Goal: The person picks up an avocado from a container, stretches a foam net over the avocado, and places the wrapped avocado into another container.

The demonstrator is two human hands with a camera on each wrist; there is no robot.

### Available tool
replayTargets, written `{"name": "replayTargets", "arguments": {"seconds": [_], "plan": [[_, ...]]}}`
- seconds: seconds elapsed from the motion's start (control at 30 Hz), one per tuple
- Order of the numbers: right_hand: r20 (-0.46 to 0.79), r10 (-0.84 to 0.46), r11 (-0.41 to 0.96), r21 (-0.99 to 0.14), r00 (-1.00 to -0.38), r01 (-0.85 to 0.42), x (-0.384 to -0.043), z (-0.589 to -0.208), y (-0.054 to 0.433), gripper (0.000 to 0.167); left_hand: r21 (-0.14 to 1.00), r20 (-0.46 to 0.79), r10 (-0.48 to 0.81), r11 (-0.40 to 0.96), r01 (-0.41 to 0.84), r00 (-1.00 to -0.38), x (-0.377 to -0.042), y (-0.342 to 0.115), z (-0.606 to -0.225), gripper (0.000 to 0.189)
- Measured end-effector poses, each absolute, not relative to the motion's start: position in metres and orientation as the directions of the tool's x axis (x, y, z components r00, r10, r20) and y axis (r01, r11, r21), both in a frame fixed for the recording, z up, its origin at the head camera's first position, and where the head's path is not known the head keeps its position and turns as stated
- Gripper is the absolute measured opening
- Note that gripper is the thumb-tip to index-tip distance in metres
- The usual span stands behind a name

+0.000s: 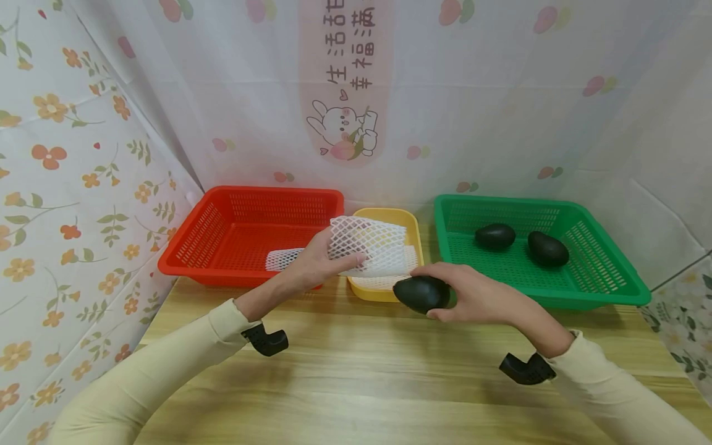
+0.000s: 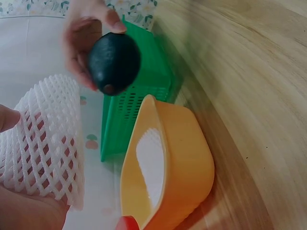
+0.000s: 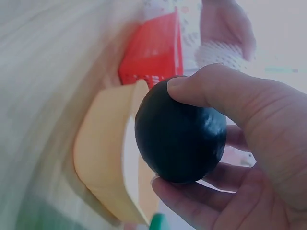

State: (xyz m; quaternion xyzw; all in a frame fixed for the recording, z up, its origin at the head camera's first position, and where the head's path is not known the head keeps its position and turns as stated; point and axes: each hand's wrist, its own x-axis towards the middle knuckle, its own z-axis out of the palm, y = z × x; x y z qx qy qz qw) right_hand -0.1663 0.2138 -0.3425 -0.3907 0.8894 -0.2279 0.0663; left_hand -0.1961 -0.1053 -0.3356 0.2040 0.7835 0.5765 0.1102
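My left hand point(image 1: 318, 258) holds a white foam net sleeve point(image 1: 368, 244) by one end, above the yellow bin. In the left wrist view the sleeve point(image 2: 50, 129) bulges open in a tube shape, the thumb lying against its mesh. My right hand point(image 1: 477, 295) grips a dark avocado point(image 1: 421, 293) in front of the yellow bin, clear of the table. Thumb and fingers wrap the avocado point(image 3: 180, 132) from both sides in the right wrist view. A gap separates the avocado from the sleeve in the left wrist view.
The yellow bin point(image 1: 418, 238) between the baskets contains more foam nets point(image 1: 384, 282). A red basket point(image 1: 250, 276) at left has one white net sleeve point(image 1: 280, 259) inside. Two avocados point(image 1: 495, 236) lie in the green basket point(image 1: 589, 300) at right. Printed curtains hang behind.
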Motion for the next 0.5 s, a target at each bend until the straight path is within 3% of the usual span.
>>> {"name": "replayTargets", "arguments": {"seconds": [0.5], "plan": [[0.156, -0.662, 0.603, -0.470, -0.733, -0.645, -0.174, -0.335, 0.230, 0.067, 0.943, 0.052, 0.444, 0.273, 0.190, -0.895, -0.196, -0.106, -0.338, 0.068]]}}
